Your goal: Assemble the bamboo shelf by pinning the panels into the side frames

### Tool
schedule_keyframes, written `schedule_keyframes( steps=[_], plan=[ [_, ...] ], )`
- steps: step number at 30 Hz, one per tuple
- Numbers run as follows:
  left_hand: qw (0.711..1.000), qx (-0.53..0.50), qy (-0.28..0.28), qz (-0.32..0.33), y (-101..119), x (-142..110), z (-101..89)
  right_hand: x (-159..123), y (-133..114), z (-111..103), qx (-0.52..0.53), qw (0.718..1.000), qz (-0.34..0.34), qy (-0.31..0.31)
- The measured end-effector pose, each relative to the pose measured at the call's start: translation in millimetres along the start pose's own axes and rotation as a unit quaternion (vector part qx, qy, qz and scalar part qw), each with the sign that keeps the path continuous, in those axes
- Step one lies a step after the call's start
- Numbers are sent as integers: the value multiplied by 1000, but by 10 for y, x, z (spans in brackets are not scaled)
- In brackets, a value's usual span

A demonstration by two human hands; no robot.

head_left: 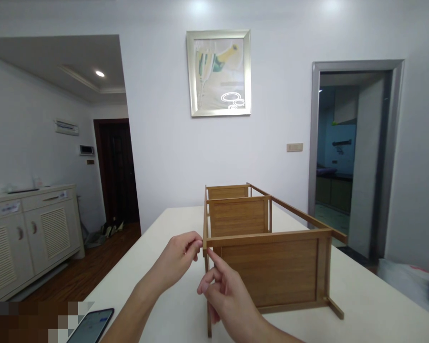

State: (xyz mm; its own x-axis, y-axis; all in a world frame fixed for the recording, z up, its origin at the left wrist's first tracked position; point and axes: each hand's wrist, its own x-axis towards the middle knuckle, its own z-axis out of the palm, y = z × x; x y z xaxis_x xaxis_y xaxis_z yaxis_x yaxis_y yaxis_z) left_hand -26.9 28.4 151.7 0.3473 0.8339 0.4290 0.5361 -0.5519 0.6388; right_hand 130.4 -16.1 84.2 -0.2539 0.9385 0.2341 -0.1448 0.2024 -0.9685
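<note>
A brown wooden shelf rack (pixel 271 271) lies on its side on a white table (pixel 171 295), its flat shelf panels standing upright between long rails. At the near left corner of the rack, my left hand (pixel 182 255) is closed in a pinch against the outer face of the post. Whatever is between those fingertips, if anything, is too small to make out. On the inner side of that corner, my right hand (pixel 229 290) touches the joint with a stretched index finger. Its other fingers are loosely curled, and I see nothing held in them.
A phone (pixel 93 326) lies at the table's left edge. To the left stands a white cabinet (pixel 53 228). A framed picture (pixel 219 74) hangs on the wall behind, with a doorway (pixel 350 162) to its right. A plastic bag (pixel 403 281) is at the far right.
</note>
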Motion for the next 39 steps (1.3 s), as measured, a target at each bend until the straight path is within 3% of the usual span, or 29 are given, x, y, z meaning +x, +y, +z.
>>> schedule_keyframes(
  steps=[4, 8, 11, 17, 23, 30, 34, 39],
  plan=[
    [996, -45, -62, -37, -145, 11, 19, -133, 96, -265, -104, 994, -27, -21],
    [986, -29, -151, -59, -337, 27, 153, -293, 145, -649, -271, 961, -61, -7],
    [976, -26, -196, -87, -489, 10, 361, -386, 179, -921, -361, 930, -68, 7],
    [936, -185, -281, -106, -761, -123, 856, -527, 287, -1264, -440, 897, -55, -1],
    [943, -170, -256, -130, -860, -173, 988, -640, 161, -1350, -495, 863, -2, -103],
    [965, -86, -186, -163, -886, -128, 997, -692, -94, -1410, -451, 855, 104, -233],
    [970, -81, -156, -170, -935, -124, 1036, -726, -131, -1364, -451, 827, 129, -309],
    [969, -84, -162, -169, -991, -132, 1040, -767, -91, -1295, -486, 795, 142, -333]
  ],
)
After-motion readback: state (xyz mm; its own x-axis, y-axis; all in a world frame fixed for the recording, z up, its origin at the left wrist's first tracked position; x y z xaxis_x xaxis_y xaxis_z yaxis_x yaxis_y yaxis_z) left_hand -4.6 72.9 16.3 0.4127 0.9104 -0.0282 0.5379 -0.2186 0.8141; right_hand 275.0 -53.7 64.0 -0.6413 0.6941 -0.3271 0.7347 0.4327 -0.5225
